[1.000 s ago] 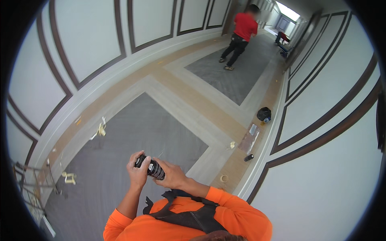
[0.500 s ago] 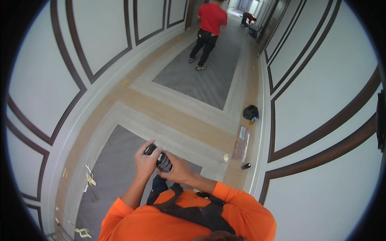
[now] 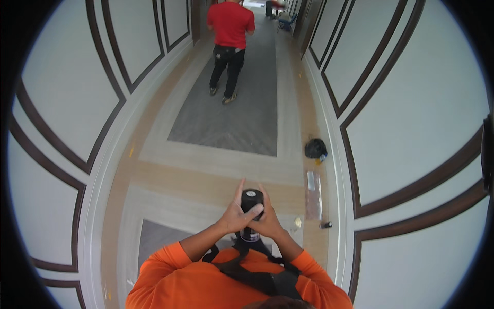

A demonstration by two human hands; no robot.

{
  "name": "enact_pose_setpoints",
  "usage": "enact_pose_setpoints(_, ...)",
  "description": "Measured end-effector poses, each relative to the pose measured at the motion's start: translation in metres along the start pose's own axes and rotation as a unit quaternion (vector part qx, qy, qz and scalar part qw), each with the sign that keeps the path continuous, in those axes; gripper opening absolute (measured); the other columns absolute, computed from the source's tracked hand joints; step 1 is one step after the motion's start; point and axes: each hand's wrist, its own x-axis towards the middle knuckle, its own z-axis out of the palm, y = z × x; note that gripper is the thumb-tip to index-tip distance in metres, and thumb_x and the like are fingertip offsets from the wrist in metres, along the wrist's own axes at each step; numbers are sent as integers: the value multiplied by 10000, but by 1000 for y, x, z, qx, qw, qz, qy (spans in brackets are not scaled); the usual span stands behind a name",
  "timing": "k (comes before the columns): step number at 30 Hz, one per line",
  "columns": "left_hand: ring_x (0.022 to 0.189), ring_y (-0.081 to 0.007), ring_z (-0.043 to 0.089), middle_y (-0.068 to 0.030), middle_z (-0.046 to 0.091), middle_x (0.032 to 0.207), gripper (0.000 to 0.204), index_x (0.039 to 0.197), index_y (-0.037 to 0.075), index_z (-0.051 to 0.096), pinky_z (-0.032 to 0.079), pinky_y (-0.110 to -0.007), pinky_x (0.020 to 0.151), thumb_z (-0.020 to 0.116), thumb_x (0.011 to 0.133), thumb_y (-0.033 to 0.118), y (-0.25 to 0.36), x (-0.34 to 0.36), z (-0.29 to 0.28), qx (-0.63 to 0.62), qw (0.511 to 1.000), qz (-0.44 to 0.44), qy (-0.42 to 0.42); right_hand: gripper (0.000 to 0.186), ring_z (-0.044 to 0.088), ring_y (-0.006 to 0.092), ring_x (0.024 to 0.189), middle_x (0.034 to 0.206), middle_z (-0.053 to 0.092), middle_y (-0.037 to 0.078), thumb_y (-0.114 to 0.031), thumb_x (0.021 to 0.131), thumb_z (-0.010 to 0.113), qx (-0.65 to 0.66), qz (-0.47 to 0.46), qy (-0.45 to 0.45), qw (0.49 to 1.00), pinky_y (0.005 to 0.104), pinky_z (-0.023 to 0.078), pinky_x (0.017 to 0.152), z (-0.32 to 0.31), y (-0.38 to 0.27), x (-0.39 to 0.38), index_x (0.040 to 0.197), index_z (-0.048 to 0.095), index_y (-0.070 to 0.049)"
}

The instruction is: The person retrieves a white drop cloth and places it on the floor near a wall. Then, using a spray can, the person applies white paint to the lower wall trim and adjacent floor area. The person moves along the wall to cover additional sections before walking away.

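Both hands clasp a black spray can [image 3: 252, 198] in front of my chest. Its round dark top, marked with a pale spot, faces up toward me, and part of its labelled body shows below my hands. My left hand [image 3: 235, 218] is wrapped around its left side, and my right hand [image 3: 269, 222] around its right side. A thumb lies across the front of the can. The fingertips stretch up along both sides of it. Behind it, the far sides of the fingers are hidden.
A person in a red shirt [image 3: 230, 26] stands ahead in the corridor. Along the right wall lie a black plastic bag [image 3: 315, 148], a long flat pack [image 3: 314, 198], a small black cylinder [image 3: 326, 225] and a pale scrap [image 3: 297, 223]. A blue chair [image 3: 286, 21] stands far off.
The can has swung from a slanted position at the left to the middle, top toward me, with both hands still on it. My view has turned; the person ahead now appears further left.
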Motion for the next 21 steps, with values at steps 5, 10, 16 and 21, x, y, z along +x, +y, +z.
enact_pose_setpoints(5,1262,-269,592,-197,449,1542,1058,1638,27,-80,470,-385,1072,704,984,305,-46,152,-46,41,995,20,-87,1074,629,414,1240,1411,565,260,-264,727,889,-107,4,29,994,464,519,1035,-77,53,118,1581,265,-73)
enact_pose_setpoints(10,1203,-387,660,-267,546,1466,839,1631,90,243,552,-449,987,674,982,400,-115,267,-181,334,929,-158,-12,1010,700,298,991,1191,662,208,-274,762,892,54,97,377,919,414,584,844,-209,153,226,1557,302,-77)
enact_pose_setpoints(16,1347,-401,542,-274,606,1387,752,1405,-26,578,419,-455,1139,521,983,593,-254,255,-352,477,778,-388,128,946,675,275,973,1183,620,205,-125,822,843,-37,136,372,918,397,582,826,-299,279,291,1545,238,-37)
enact_pose_setpoints(21,1331,-427,545,-324,601,1350,798,1295,-108,616,405,-475,1145,406,1011,608,-295,268,-392,430,686,-587,34,880,675,330,1037,1255,620,225,-164,798,868,-165,247,190,936,420,551,938,-356,297,409,1473,325,-12)
